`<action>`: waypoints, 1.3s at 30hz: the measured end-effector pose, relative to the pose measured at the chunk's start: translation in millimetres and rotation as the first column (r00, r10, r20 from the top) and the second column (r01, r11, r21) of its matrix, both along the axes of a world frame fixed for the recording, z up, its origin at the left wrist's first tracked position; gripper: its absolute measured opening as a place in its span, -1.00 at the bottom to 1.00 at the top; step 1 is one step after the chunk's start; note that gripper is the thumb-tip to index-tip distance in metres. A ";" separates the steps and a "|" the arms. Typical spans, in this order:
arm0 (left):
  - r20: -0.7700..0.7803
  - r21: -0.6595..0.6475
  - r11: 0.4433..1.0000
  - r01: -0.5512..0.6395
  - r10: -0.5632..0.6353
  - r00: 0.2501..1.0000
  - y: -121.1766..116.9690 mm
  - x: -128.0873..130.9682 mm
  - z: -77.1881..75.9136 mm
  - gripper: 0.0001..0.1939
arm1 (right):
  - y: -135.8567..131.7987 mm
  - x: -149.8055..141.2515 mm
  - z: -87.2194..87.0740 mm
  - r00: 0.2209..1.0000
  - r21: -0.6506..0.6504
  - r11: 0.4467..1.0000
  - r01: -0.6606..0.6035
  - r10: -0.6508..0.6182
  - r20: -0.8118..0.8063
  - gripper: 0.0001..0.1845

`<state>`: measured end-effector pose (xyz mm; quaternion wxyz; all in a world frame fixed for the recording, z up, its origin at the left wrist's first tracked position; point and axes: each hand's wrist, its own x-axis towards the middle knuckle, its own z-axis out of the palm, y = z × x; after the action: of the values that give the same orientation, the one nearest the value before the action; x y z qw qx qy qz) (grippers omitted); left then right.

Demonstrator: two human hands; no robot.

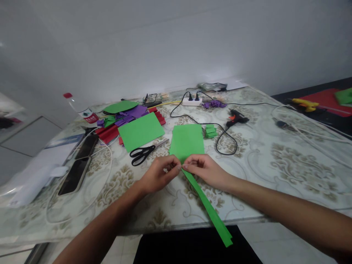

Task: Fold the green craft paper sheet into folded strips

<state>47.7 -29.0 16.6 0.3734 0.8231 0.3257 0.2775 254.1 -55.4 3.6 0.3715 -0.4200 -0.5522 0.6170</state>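
Both my hands meet near the front middle of the table, pinching the upper end of a long green paper strip (207, 207). My left hand (161, 172) has thumb and index finger closed on that end, and my right hand (205, 169) pinches it just beside. The strip looks doubled and hangs down past the table edge. Just beyond my fingers lies a green paper sheet (187, 139). A small stack of folded green paper pieces (211, 131) sits at its right. To the left, black-handled scissors (145, 152) lie partly open beside another green sheet (141, 131).
A glue gun (236, 118) with a looping black cord lies right of centre. Behind are a white power strip (191, 101) and purple paper scraps (214, 104). On the left are a bottle (85, 112), a phone (74, 176), and red paper (108, 134). A yellow glue gun (305, 103) is far right.
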 end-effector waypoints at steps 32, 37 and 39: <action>0.055 0.055 0.997 -0.060 0.056 0.997 3.6 -3.6 -4.8 -0.79 | -3.6 0.6 5.4 0.971 -0.191 0.965 -0.180 0.143 -0.194 -0.51; 0.038 0.048 0.995 -0.086 0.084 0.996 3.9 -4.8 -5.0 -0.80 | -3.2 0.9 6.8 0.968 -0.200 0.960 -0.197 0.159 -0.192 -0.51; 0.036 0.050 0.995 -0.089 0.088 0.996 3.6 -5.0 -4.0 -0.80 | -2.5 1.1 7.3 0.969 -0.190 0.961 -0.200 0.165 -0.184 -0.49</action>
<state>42.7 -25.4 12.6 0.3449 0.8124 0.3483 0.3157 255.3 -57.9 10.9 0.3118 -0.3505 -0.4886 0.7356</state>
